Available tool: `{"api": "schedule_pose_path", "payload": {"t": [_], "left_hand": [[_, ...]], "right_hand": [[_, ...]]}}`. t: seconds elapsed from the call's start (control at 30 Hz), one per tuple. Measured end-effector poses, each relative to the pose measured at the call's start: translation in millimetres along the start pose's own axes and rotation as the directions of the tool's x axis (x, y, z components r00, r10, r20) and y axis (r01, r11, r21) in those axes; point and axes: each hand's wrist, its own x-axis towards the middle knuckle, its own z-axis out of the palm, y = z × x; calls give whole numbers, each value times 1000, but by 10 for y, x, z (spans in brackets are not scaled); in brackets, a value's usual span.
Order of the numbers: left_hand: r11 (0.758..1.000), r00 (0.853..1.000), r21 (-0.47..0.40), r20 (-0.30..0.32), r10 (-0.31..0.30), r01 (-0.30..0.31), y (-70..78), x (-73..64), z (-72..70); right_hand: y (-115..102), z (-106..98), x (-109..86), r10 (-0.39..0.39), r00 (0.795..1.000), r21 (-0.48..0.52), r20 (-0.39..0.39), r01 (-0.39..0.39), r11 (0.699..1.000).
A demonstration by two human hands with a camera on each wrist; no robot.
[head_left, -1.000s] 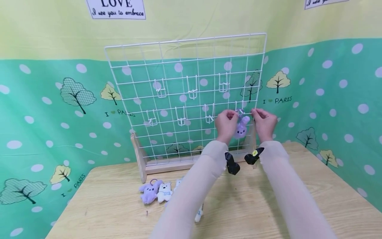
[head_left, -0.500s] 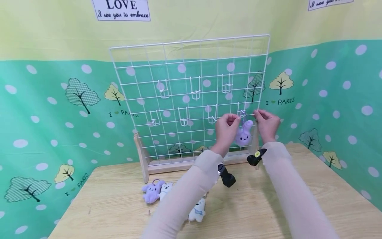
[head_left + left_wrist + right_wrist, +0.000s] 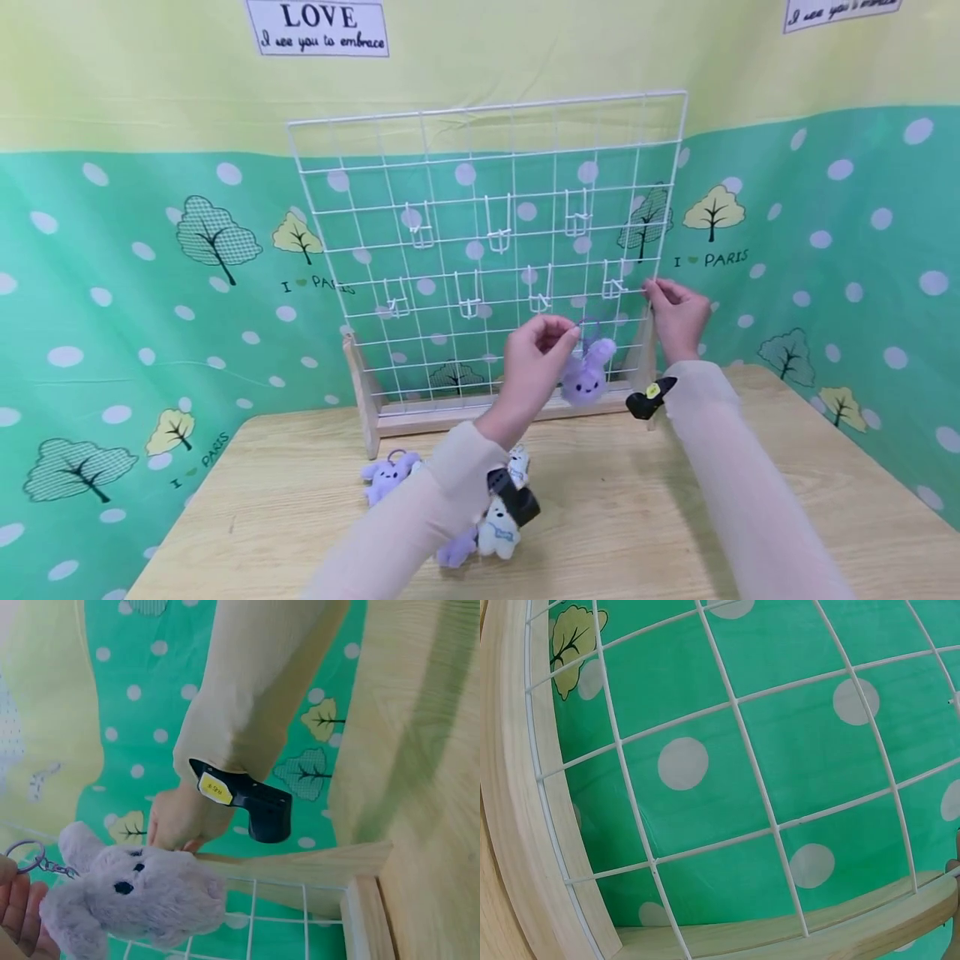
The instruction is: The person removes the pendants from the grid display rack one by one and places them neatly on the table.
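Note:
My left hand point(image 3: 531, 367) pinches the ring point(image 3: 26, 856) of a purple plush bunny keychain point(image 3: 585, 383), which dangles before the lower right of a white wire grid rack point(image 3: 487, 108). In the left wrist view the bunny point(image 3: 150, 892) lies across the picture, its short chain running to the ring. At the rack's right edge, my right hand point(image 3: 681, 317) grips the side wire with thumb and fingers. A white hook point(image 3: 613, 287) above the bunny carries nothing. Only a bit of the right hand point(image 3: 952, 907) shows in the right wrist view.
More hooks, such as one white hook point(image 3: 499, 240), hang in two rows on the grid. A wooden base point(image 3: 450, 423) supports it. Several plush keychains, among them a purple one point(image 3: 388, 477) and a white bear point(image 3: 498, 533), lie on the table point(image 3: 637, 517), partly behind my left arm.
My left hand has drawn the bunny off the lower right hook, moving it down, left and toward me. The right hand keeps its grip on the rack's edge.

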Motion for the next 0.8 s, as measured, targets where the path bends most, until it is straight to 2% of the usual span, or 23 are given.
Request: {"api": "schedule_pose_path", "payload": {"t": [0.17, 0.43, 0.63, 0.8], "left_hand": [[1000, 999, 20, 46, -10, 9, 30, -214, -284], [999, 997, 46, 77, -2, -2, -66, -584, -695], [996, 996, 86, 75, -39, 33, -197, -872, -984], [991, 998, 135, 52, -29, 21, -291, -1073, -1240]], "right_hand": [[-9, -4, -10, 20, 1000, 17, 3, -20, 1000], [3, -1, -53, 5, 1000, 6, 5, -5, 1000], [17, -19, -39, 11, 1000, 9, 4, -11, 1000], [-4, -7, -21, 16, 1000, -4, 9, -16, 1000]]}}
